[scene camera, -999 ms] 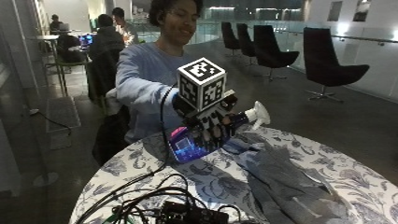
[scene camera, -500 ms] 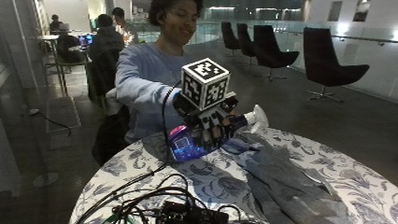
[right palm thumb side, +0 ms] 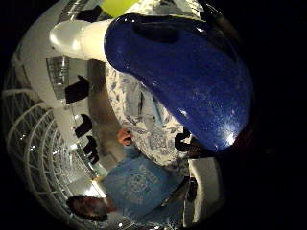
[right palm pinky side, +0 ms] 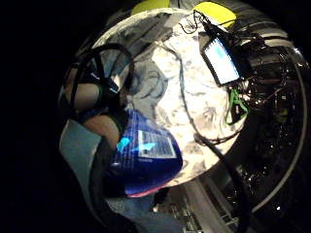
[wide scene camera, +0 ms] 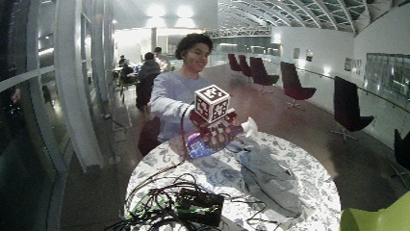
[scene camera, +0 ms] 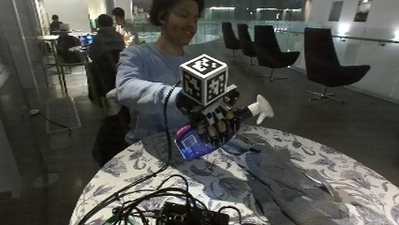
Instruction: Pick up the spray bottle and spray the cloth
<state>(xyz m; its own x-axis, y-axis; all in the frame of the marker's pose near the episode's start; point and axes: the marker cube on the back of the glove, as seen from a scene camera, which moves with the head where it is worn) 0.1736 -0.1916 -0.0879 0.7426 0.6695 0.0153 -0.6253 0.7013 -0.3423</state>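
My gloved right hand (scene camera: pixel 215 123) grips a blue spray bottle (scene camera: pixel 193 143) and holds it tilted in the air above the round table (scene camera: pixel 156 164). Its white nozzle (scene camera: pixel 262 108) points away from the person, to the right in the outside view. The grey cloth (scene camera: pixel 284 180) lies crumpled on the table below and to the right of the bottle. The bottle's blue body (right palm thumb side: pixel 192 76) fills the thumb side palm view, its white nozzle (right palm thumb side: pixel 72 36) at one end. In the little finger side view the labelled base of the bottle (right palm pinky side: pixel 146 160) hangs over the patterned tablecloth (right palm pinky side: pixel 194 102).
A tangle of black cables and a dark device (scene camera: pixel 187 215) lie at the table's near edge. A small lit screen (right palm pinky side: pixel 221 60) sits among them. Dark chairs (scene camera: pixel 330 70) stand on the floor behind the table. The wide outside view shows the grey cloth (wide scene camera: pixel 269 175) on the table's right half.
The hand with the bottle has shifted slightly right and a little higher over the table. The cloth has not moved.
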